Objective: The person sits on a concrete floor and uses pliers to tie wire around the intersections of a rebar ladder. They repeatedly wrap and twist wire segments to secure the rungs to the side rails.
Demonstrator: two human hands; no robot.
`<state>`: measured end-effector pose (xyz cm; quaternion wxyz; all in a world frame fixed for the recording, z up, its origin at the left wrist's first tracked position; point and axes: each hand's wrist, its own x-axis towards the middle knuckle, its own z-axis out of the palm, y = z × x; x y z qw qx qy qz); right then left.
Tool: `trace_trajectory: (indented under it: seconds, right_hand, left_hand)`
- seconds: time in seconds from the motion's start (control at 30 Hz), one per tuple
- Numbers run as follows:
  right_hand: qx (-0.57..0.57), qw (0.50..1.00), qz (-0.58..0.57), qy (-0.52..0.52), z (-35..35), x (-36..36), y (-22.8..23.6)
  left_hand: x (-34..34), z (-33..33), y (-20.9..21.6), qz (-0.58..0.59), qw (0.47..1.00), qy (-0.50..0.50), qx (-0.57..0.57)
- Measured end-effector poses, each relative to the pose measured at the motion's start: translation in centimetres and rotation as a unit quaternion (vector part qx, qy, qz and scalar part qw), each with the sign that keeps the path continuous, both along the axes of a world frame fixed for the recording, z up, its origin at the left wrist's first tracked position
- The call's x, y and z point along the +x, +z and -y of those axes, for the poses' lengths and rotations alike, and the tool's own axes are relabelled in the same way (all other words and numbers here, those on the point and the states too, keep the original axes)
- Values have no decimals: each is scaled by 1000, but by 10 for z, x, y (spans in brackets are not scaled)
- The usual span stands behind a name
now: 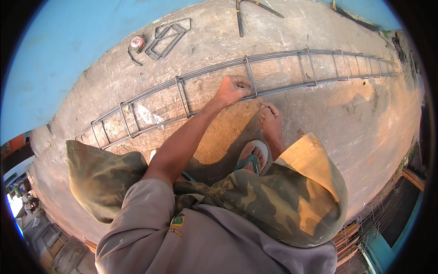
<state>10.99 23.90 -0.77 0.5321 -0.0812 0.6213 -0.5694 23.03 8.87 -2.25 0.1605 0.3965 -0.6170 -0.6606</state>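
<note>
A long rebar cage (285, 89) lies across the concrete floor in front of me, with square stirrups spaced along its straight bars. My left hand (233, 90) is closed at the near bar, its curled fingertips against a stirrup (249, 68). Just right of that joint, my right hand (271, 119) is pinched on a thin tie wire (259, 100) that runs toward the bar. The wire's far end is too small to make out.
Beyond the cage lie a tape measure (137, 43), several loose stirrups (169, 39) and a long-handled cutting tool (239, 20). A blue wall (59, 59) rises at the far left. My sandalled foot (253, 157) is close below the right hand. Rods (349, 239) lie at the lower right.
</note>
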Motion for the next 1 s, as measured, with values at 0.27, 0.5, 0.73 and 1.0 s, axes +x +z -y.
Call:
trace_trajectory:
  seconds: [0.27,0.5,0.73,1.0]
  right_hand:
    - [1,1000,2,0,-4,-6,-11]
    - [0,995,-94,45,-6,-3,-10]
    - [-38,735,-619,275,2,-10,17]
    - [-27,592,-674,441,76,-71,47]
  left_hand:
    - [1,-17,-1,27,994,3,-107]
    - [-3,3,-3,18,990,-77,119]
    - [-16,-1,-1,48,993,-90,67]
    - [-4,5,-4,5,990,-113,87]
